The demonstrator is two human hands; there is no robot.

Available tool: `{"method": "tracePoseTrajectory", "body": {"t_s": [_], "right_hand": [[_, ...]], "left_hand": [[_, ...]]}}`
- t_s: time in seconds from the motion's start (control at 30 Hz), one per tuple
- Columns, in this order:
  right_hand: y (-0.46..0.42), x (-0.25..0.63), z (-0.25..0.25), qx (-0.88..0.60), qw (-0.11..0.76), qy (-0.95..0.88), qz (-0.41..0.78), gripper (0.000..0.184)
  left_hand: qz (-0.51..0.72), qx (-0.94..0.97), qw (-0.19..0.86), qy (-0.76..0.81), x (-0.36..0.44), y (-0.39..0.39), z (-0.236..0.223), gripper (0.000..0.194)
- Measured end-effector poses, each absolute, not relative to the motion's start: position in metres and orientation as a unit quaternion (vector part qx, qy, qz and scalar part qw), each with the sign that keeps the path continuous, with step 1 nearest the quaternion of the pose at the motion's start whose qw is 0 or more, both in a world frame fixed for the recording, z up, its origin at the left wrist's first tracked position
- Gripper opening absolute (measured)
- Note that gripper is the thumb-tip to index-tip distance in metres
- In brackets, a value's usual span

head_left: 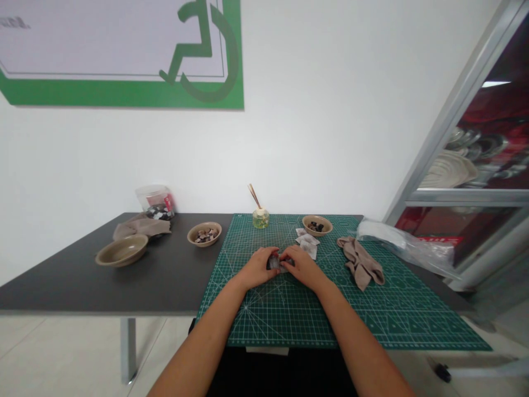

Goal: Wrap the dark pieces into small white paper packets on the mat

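Note:
My left hand [259, 268] and my right hand [301, 266] meet over the green cutting mat, fingers bent inward. Between their fingertips is a small greyish pouch [274, 262], pinched from both sides; the fingers hide much of it and its contents are too small to make out. Just beyond my right hand lie several flat whitish packets [308, 242], partly overlapping. Behind these stands a tan bowl [324, 221] with small dark pieces in it.
The green cutting mat [281, 314] covers the table's right part. A reed diffuser [260, 218] stands at the back. To the left are a bowl of brownish pieces [205, 225], another tan bowl [124, 255] and a plastic bag [155, 198]. A crumpled cloth [361, 264] and clear plastic [407, 245] lie right.

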State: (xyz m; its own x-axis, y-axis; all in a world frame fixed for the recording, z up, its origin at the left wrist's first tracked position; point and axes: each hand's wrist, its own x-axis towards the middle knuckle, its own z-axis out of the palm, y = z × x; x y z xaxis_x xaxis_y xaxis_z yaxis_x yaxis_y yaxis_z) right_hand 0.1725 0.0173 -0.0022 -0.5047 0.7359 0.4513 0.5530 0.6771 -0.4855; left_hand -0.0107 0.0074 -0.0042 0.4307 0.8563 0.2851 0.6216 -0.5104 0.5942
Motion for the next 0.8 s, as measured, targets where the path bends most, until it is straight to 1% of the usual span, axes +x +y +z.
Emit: {"method": "tracePoseTrajectory", "body": {"t_s": [0.1,0.17,0.3,0.37,0.53,0.73,0.8], "right_hand": [[0.019,0.180,-0.003,-0.410,0.330,-0.840,0.135,0.007],[0.019,0.179,-0.004,-0.406,0.330,-0.840,0.143,0.008],[0.019,0.172,-0.004,-0.350,0.325,-0.864,0.162,0.022],[0.020,0.173,-0.004,-0.344,0.318,-0.870,0.153,0.025],[0.020,0.183,-0.004,-0.387,0.312,-0.860,0.116,0.020],[0.016,0.168,-0.002,-0.335,0.302,-0.885,0.113,0.020],[0.018,0.170,-0.002,-0.343,0.310,-0.880,0.114,0.019]], "left_hand": [[0.287,0.818,0.210,0.452,-0.011,0.007,-0.004,0.057],[0.287,0.818,0.211,0.451,-0.010,0.007,-0.004,0.057],[0.286,0.822,0.207,0.446,-0.010,0.007,-0.003,0.055],[0.284,0.821,0.206,0.450,-0.010,0.007,-0.003,0.055],[0.284,0.817,0.215,0.453,-0.010,0.005,-0.003,0.057],[0.291,0.821,0.204,0.448,-0.010,0.006,-0.004,0.054],[0.287,0.820,0.205,0.452,-0.010,0.006,-0.003,0.054]]}}
